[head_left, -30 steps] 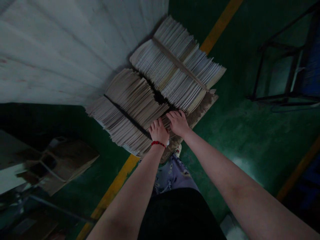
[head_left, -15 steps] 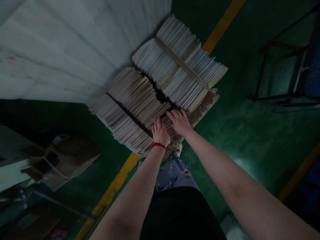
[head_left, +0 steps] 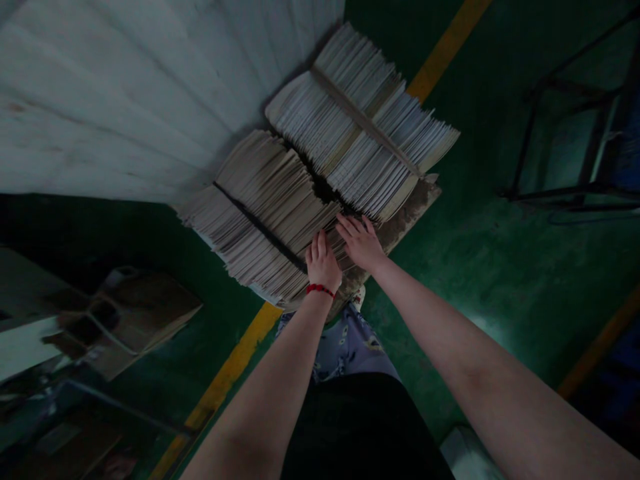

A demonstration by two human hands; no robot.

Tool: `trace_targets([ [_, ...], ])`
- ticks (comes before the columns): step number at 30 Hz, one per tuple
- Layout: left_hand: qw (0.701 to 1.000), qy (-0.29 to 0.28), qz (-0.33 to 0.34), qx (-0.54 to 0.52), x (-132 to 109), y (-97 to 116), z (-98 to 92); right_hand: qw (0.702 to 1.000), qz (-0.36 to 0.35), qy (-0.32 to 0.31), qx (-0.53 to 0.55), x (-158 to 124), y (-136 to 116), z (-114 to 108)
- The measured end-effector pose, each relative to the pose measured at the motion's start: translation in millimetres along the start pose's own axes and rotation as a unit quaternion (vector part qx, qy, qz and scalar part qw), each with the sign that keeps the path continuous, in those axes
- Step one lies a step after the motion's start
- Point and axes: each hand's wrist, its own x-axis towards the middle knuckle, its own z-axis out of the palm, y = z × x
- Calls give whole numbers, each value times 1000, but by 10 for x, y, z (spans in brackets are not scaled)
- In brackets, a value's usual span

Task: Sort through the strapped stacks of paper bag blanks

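While you are bending over the strapped sheet bundle (head_left: 260,207) on its board (head_left: 410,203) by the wall (head_left: 125,100), your left hand (head_left: 323,265) is lying flat on its near edge, your right hand (head_left: 363,245) lying open alongside, neither gripping anything.

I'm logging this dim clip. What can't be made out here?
Head view:
- Left hand and right hand: the fingertips sink among the sheets of the near bundle, so any grip is hidden.
- Board under the bundles: mostly covered by them.
- Clutter, lower left: dark and blurred.
- Metal frame: cut by the right edge.
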Motion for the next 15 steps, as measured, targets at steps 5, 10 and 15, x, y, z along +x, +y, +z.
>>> trace_targets([
  [5, 1000, 5, -4, -5, 1, 5, -39, 1000, 3, -2, 1, -4, 25, 37],
  [10, 1000, 4, -4, -6, 39, -15, -113, 1000, 12, -3, 13, 31, 6, 1],
  [15, 999, -3, -20, -27, 97, -46, -181, 999, 34, -5, 15, 93, -60, -76],
])
